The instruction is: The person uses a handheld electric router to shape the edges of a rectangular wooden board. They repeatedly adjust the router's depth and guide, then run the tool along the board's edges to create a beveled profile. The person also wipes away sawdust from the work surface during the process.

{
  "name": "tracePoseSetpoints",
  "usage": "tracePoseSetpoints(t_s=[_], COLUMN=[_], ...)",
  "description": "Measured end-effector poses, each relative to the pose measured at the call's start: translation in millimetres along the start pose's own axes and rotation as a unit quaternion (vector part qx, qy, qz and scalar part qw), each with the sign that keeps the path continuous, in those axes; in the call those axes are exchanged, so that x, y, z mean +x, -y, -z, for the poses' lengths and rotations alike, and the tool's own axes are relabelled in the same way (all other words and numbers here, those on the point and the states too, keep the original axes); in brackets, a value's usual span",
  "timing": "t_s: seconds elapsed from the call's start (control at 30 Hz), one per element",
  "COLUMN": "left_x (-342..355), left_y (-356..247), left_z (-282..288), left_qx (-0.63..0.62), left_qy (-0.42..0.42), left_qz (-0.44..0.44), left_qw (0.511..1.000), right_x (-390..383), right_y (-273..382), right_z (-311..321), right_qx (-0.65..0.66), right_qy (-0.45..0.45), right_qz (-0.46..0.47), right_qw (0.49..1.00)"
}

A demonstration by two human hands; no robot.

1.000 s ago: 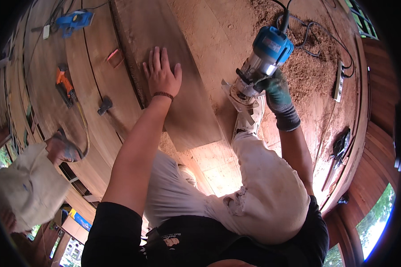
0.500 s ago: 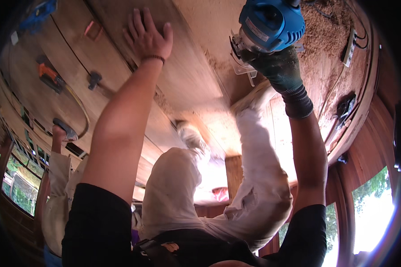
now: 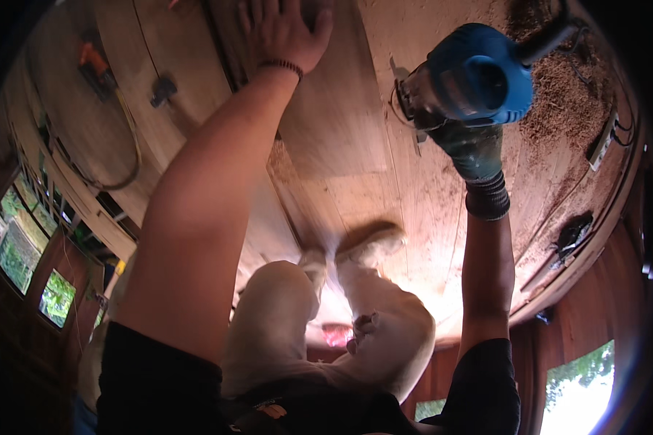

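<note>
My left hand (image 3: 289, 32), bare with a bead bracelet, lies palm down at the top of the view on a wide brown board (image 3: 334, 123), fingers apart. My right hand (image 3: 463, 148), in a green glove with a dark cuff, grips a blue power router (image 3: 479, 76) with a metal base. The router is held to the right of the board, tilted, its black cord running toward the upper right. Its base is partly hidden by the motor housing and my glove.
An orange tool (image 3: 96, 67) with a hose and a hammer (image 3: 163, 90) lie on boards at left. Sawdust (image 3: 562, 90), a power strip (image 3: 604, 141) and a dark object (image 3: 572, 239) lie at right. My feet (image 3: 370, 246) rest below the board.
The router has tilted so its top faces more toward the camera. My right foot has shifted down from beside it. The view has shifted; the other person at left is now mostly out of sight.
</note>
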State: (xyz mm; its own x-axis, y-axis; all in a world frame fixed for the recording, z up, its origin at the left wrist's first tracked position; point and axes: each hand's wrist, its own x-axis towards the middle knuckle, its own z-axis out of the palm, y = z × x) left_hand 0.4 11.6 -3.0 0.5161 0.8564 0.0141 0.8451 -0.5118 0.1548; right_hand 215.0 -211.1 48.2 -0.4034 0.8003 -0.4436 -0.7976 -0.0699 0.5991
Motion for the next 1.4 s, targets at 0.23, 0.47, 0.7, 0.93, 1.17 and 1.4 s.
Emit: tracePoseSetpoints(t_s=[0.23,0.47,0.7,0.93,1.17,1.4], left_x=[14,12,-9,-233,-239,-267], left_y=[8,18,41,23,2,42], left_z=[-22,-34,-14,-23,-12,125], left_qx=[-0.01,-0.053,-0.249,-0.604,-0.733,-0.772], left_qy=[-0.062,-0.102,-0.053,0.14,0.168,0.025], left_qz=[-0.015,-0.04,-0.078,0.493,0.542,0.387], left_qw=[0.998,0.993,0.964,0.611,0.375,0.503], right_x=[-11,-63,-128,-151,-149,-154], right_y=[-21,-46,-147,-254,-283,-243], right_z=[8,33,2,-80,-130,-149], right_qx=[-0.631,-0.66,-0.711,-0.776,-0.734,-0.679], right_qy=[-0.038,-0.069,-0.126,-0.179,-0.119,0.077], right_qz=[0.362,0.453,0.53,0.565,0.6,0.592], right_qw=[0.685,0.596,0.445,0.215,0.295,0.427])
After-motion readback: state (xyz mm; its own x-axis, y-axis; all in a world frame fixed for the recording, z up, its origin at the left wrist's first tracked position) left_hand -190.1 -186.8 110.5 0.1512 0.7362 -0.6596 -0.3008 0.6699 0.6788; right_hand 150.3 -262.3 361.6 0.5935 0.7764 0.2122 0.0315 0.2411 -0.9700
